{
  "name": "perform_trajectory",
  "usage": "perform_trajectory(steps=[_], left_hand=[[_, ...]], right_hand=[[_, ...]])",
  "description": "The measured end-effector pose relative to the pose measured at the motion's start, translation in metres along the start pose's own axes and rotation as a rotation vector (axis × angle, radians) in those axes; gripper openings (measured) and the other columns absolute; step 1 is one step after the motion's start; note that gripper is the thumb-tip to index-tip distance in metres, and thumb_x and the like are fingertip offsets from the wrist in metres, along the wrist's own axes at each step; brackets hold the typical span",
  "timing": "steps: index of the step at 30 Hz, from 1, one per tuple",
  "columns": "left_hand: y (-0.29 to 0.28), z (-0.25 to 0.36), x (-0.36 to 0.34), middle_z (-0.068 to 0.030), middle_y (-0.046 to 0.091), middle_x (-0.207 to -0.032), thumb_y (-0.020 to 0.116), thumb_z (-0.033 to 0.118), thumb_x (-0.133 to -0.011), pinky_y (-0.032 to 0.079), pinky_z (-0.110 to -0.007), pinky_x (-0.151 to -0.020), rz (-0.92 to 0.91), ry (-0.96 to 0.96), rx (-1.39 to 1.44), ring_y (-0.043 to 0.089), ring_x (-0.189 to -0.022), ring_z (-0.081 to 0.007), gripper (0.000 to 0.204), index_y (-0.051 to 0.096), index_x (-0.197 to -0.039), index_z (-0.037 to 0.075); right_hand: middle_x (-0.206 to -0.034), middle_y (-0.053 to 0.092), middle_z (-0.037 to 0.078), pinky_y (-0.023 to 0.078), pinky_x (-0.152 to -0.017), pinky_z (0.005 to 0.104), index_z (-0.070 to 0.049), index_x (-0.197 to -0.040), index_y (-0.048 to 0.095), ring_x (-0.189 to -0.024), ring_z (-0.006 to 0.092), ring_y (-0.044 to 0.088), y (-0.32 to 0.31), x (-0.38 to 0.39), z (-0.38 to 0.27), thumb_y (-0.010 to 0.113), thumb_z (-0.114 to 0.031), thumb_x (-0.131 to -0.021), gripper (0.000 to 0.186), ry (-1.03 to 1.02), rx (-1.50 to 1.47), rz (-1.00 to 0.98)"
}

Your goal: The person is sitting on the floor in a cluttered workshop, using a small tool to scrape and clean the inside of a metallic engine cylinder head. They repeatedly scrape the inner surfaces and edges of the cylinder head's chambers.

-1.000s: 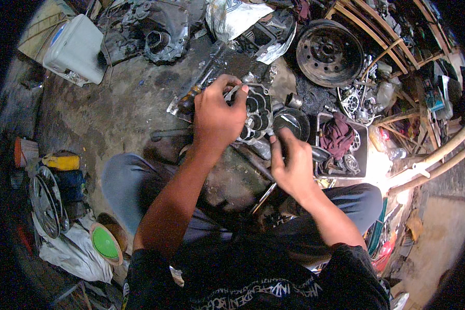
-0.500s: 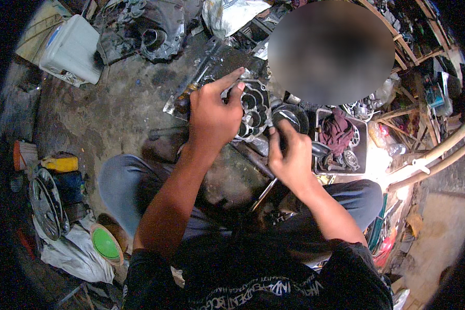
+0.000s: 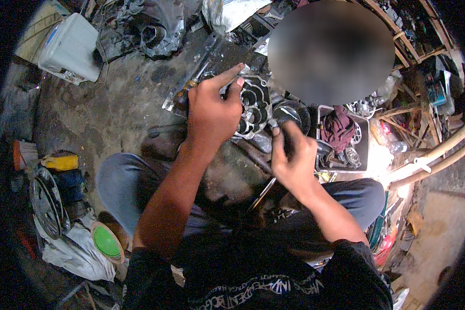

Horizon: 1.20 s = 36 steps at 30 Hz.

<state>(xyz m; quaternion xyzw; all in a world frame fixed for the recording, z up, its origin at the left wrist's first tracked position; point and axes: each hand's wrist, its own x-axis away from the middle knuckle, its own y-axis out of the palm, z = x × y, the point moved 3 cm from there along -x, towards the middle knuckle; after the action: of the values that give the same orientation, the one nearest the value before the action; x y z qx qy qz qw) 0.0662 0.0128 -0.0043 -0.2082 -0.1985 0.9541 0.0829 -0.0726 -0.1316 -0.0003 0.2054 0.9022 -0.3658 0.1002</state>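
In the head view, a white plastic jerrycan (image 3: pixel 70 49) is lying at the upper left on the oily concrete floor (image 3: pixel 113 108), and a flat yellow container (image 3: pixel 60 162) is sitting at the left edge just above a stack of dark tins. A round green lid (image 3: pixel 107 242) is resting on a crumpled white sack (image 3: pixel 72 253) at the lower left, beside a spoked wheel (image 3: pixel 46 204). A dark engine casing (image 3: pixel 155 31) is lying at the top, well clear of the hands. To the right, a black tray (image 3: pixel 361 150) is holding a maroon rag (image 3: pixel 338 129) and small metal parts. The left hand (image 3: pixel 212 113) is pressing down on a grey metal engine cover (image 3: pixel 253 106), fingers spread over its rim, index finger stretched out. The right hand (image 3: pixel 294 160) is closing round a thin dark tool (image 3: pixel 279 129), thumb pinching it, its tip touching the cover's right edge just above the person's knees
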Motion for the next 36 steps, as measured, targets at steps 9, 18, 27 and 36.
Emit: perform_trajectory(steps=[9,18,27,36], left_hand=[[0.001,0.001,0.000,-0.0229,0.077,-0.113,0.073,0.012,-0.096,0.058,-0.047,-0.093,0.008,-0.008,-0.007,0.075,-0.105,-0.0417,0.025,0.080,-0.119,0.004],[0.003,-0.003,0.003,-0.0192,0.079,-0.108,0.075,0.014,-0.096,0.057,-0.048,-0.090,0.046,0.030,-0.063,0.074,-0.099,-0.0419,0.021,0.082,-0.115,0.008],[0.000,0.008,0.000,-0.0251,0.077,-0.110,0.073,0.013,-0.096,0.058,-0.047,-0.092,-0.003,0.005,-0.030,0.074,-0.105,-0.0433,0.026,0.080,-0.119,0.004],[0.001,0.006,0.002,-0.0231,0.077,-0.112,0.072,0.012,-0.097,0.058,-0.046,-0.093,0.013,0.021,-0.049,0.074,-0.105,-0.0426,0.023,0.080,-0.117,0.004]], right_hand=[[-0.070,0.067,0.026,0.054,-0.058,0.0508,-0.001,-0.093,0.066,-0.064,0.0445,0.071,0.003,-0.002,0.009,0.069,-0.007,-0.090,0.007,-0.039,0.081,-0.070],[-0.071,0.067,0.027,0.055,-0.060,0.0528,-0.001,-0.091,0.064,-0.065,0.0474,0.069,0.004,-0.003,0.012,0.068,-0.008,-0.091,0.008,0.007,0.038,-0.049],[-0.068,0.066,0.025,0.054,-0.061,0.0528,-0.001,-0.094,0.068,-0.065,0.0444,0.071,0.005,-0.004,0.018,0.069,-0.009,-0.091,0.008,-0.007,0.022,-0.036],[-0.071,0.067,0.029,0.055,-0.059,0.0529,0.000,-0.098,0.067,-0.066,0.0477,0.070,0.008,-0.002,0.017,0.069,-0.007,-0.090,0.011,0.007,-0.007,-0.034]])
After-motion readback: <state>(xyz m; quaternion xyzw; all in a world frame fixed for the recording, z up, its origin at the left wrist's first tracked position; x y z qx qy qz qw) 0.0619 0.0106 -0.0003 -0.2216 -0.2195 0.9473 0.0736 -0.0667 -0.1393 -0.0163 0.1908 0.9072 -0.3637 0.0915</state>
